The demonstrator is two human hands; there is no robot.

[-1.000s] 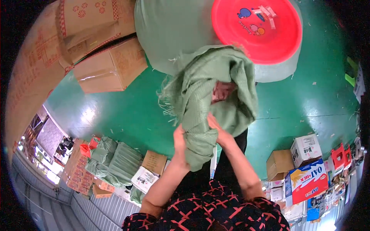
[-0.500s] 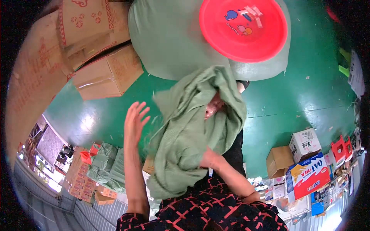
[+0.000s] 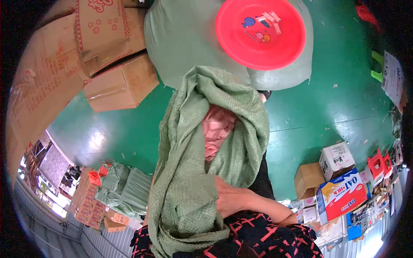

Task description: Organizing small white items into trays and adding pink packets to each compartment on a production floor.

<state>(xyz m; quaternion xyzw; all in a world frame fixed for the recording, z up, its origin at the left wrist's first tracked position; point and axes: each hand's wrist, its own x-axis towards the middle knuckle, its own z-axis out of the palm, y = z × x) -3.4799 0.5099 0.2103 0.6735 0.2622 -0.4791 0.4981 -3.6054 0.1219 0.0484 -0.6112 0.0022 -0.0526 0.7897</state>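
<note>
A green woven sack is bunched up in front of my body, its mouth rolled into thick folds. Through the opening, crinkled pink packaging shows inside. My right hand grips a fold on the sack's near right side, its fingertips tucked under the fabric. The sack covers my left hand completely; just a sliver of that arm shows along its left edge.
Beyond the sack, a red plastic basin with small white-and-pink packets rests on large stuffed green sacks. Cardboard boxes are stacked at left. An open carton, a colourful box and red stools stand at right.
My left hand, earlier spread open left of the sack, has gone out of sight behind it. The sack's mouth has swung left and opened toward me, showing more pink packaging.
</note>
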